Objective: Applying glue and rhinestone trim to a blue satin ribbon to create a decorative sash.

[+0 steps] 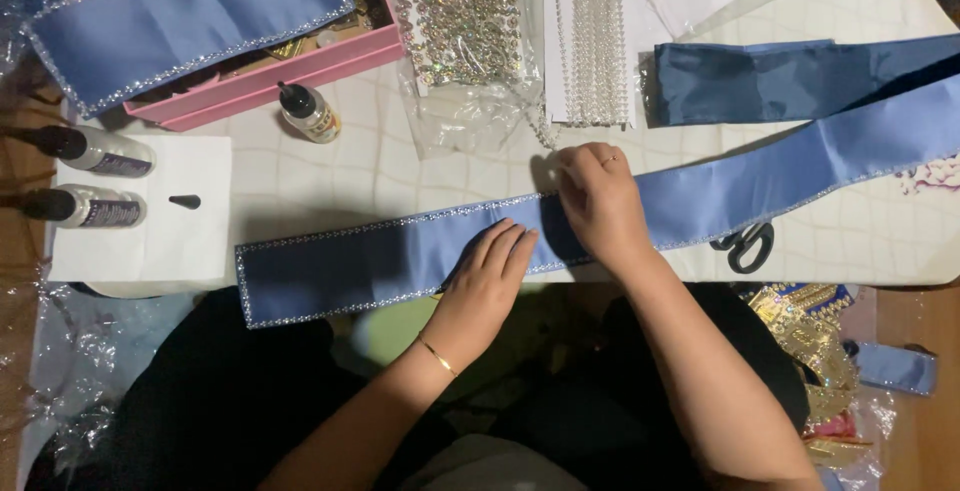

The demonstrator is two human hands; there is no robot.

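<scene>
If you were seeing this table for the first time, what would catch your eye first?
The long blue sash with sparkling trim runs across the table's near edge; the left hand lies flat on it while the right hand pinches at its upper border. Behind, glittering rhinestone strips lie beside a pink box.

Left hand (490, 276) lies flat, fingers together, at frame centre; right hand (600, 201) curls fingertips down just right of it.

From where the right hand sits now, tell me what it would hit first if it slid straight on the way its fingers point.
The right hand points up and slightly left, away from the body. Beyond the blue ribbon edge lies bare table, then probably the clear plastic bag of rhinestone trim; depth is uncertain.
</scene>
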